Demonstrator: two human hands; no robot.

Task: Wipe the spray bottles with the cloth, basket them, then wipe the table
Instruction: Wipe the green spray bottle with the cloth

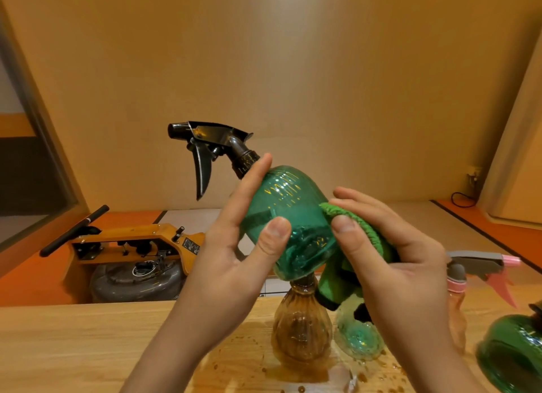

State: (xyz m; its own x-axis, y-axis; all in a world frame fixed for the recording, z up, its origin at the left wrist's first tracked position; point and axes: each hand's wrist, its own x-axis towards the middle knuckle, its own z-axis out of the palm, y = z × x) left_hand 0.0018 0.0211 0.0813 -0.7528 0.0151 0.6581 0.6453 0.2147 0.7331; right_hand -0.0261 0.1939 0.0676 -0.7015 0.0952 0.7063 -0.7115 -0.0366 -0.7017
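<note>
My left hand [234, 246] holds a green spray bottle [289, 214] with a black trigger head up above the table, tilted to the left, thumb on its front and fingers behind. My right hand [390, 246] grips a green cloth [360, 231] and presses it against the bottle's right side. Below them an amber bottle [302, 325] and a clear greenish bottle [356, 334] stand on the wooden table [73, 348]. A clear bottle with a pink trigger [469, 275] and another green bottle [513, 351] stand at the right.
Brown liquid drops and a wet patch [249, 360] lie on the table around the amber bottle. Beyond the table's far edge, on the floor, sits an orange machine with a black handle [132, 246]. A wall with a cable [463, 199] is behind.
</note>
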